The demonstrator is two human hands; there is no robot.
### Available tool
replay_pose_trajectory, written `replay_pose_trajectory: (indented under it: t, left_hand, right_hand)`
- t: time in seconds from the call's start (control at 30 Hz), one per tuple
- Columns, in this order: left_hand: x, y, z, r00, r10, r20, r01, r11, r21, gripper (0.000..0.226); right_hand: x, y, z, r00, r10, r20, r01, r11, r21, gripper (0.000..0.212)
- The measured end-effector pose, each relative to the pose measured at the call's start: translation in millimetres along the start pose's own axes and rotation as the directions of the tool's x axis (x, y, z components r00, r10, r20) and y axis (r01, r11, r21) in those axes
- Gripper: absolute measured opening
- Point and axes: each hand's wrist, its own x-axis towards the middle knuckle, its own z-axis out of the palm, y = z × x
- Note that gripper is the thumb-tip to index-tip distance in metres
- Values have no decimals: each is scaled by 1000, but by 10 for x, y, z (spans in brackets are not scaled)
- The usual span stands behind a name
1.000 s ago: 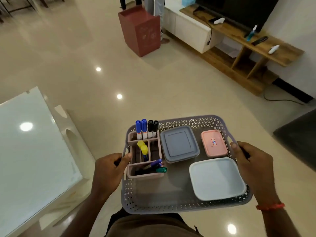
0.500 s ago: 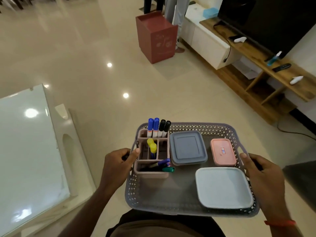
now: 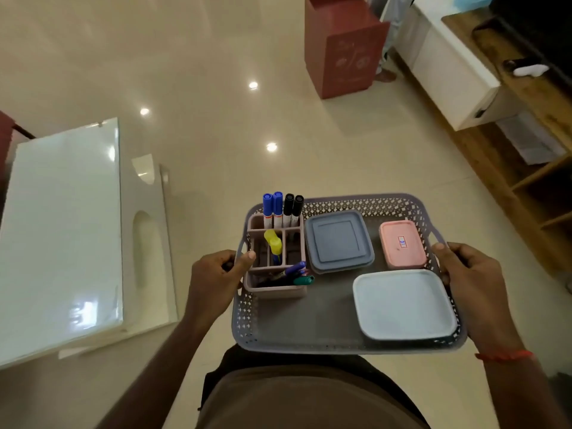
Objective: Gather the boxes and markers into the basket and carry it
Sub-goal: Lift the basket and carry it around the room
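Left grip and right grip each clench a handle of the basket, held before the waist; boxes and markers sit inside; since a second ago the bin has shifted rightward in view, so carrying seems underway.

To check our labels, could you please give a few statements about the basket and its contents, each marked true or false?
The left hand and right hand each grip a handle of the basket. True.
The pink box lies outside the basket. False: it lies inside it.
The blue markers and black markers stand upright in the organizer. True.
The white box is stacked on the grey box. False: both lie on the basket floor.
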Motion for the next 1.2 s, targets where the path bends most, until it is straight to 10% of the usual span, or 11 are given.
replay_pose_trajectory:
  t: [1.2]
  left_hand:
    - [2004, 1233, 1081, 805, -524, -276, 489, 851, -191, 21]
  right_hand:
    - [4066, -1582, 1035, 857, -247, 452, 339, 931, -133, 10]
